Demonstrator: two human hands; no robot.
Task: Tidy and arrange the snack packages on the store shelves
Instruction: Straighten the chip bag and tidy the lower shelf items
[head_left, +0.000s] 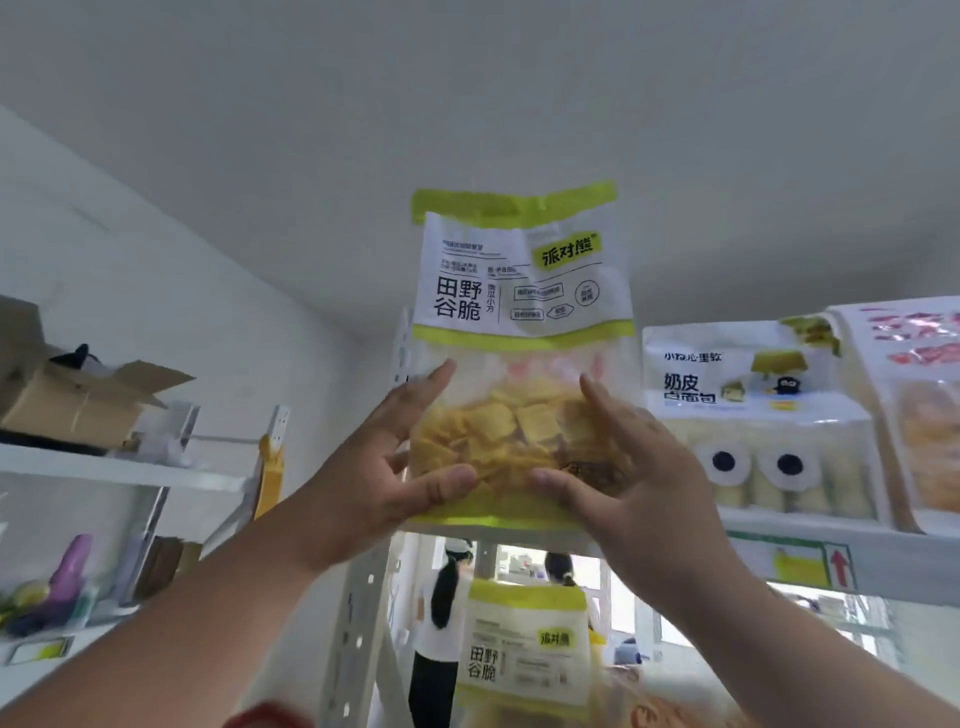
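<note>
Snack package, a tall clear plastic bag with lime-green bands, a white printed label and yellow square crackers inside (522, 364), stands upright at the centre of the frame, its bottom seam resting on the edge of the white metal top shelf (810, 540). The left hand (374, 467) grips its lower left edge, thumb pressed on the front and fingers reaching behind; the right hand (634, 467) does the same on the lower right, so both hands are clamped on the bag.

Judging by its look, the bag is light, soft and crinkly, with the crackers settled low and a floppy, creased top. The contents are brittle, so a firm squeeze could crush them; holding it by the side edges near the filled bottom seems best.

Just right of it stands a white bread package with two cartoon eyes (753, 415). A matching green-and-white snack package (524, 644) sits on the lower shelf, at lower centre.
</note>
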